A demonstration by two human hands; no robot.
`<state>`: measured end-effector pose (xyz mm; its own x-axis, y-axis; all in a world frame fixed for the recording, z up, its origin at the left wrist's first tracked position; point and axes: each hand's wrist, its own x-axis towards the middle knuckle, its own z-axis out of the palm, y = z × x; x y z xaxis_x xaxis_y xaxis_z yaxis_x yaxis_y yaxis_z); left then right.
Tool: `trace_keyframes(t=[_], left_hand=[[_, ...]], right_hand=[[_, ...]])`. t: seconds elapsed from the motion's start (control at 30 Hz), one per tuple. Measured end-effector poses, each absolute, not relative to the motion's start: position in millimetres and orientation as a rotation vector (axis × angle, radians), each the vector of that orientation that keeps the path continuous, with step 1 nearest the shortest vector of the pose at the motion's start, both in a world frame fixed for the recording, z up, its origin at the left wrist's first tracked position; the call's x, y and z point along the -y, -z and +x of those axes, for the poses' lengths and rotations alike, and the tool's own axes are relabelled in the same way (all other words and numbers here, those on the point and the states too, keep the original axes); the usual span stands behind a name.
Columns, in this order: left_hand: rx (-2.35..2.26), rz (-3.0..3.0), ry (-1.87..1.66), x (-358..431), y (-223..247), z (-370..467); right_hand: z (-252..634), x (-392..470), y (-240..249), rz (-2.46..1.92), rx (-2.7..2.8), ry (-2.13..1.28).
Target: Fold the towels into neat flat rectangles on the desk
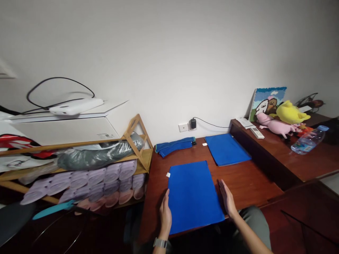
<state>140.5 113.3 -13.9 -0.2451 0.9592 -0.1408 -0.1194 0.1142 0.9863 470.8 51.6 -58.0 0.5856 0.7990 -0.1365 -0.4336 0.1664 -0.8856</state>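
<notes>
A flat, rectangular bright-blue cloth (194, 197) with a small white tag (168, 175) lay on the reddish-brown wooden table (246, 187), between the person's left hand (165, 213) and right hand (227, 200), both unclenched, fingers extended along its side edges; whether they touched it, I could not tell. Beyond lay a narrow folded blue cloth (174, 146) and, to the right, a second flat blue cloth (227, 150).

Looks like a home, judging by rows of slippers (88, 178) along the lower shelves of a wooden rack (145, 156). Reads as domestic also from a remote control (256, 133) beside the left edge of the raised wooden surface (288, 160), a cartoon picture (265, 96) standing at its far edge, and plush toys (278, 126) just in front.
</notes>
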Motion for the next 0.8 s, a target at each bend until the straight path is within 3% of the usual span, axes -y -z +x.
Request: trace_keyframes(t=[0.23, 0.4, 0.8], left_hand=[[-1.009, 0.854, -1.23, -131.4, -8.5, 209.4], [-1.049, 0.717, -1.11, -153.5, -4.8, 257.2], [-1.174, 0.581, -1.333, -182.8, -9.7, 154.4]], right_hand=[[379.7, -101.0, 26.3, -0.925, 0.385, -1.095], [331.0, -140.4, 32.2, -0.96, 0.385, -1.222], [456.4, -126.6, 34.0, -1.14, 0.299, -0.971]])
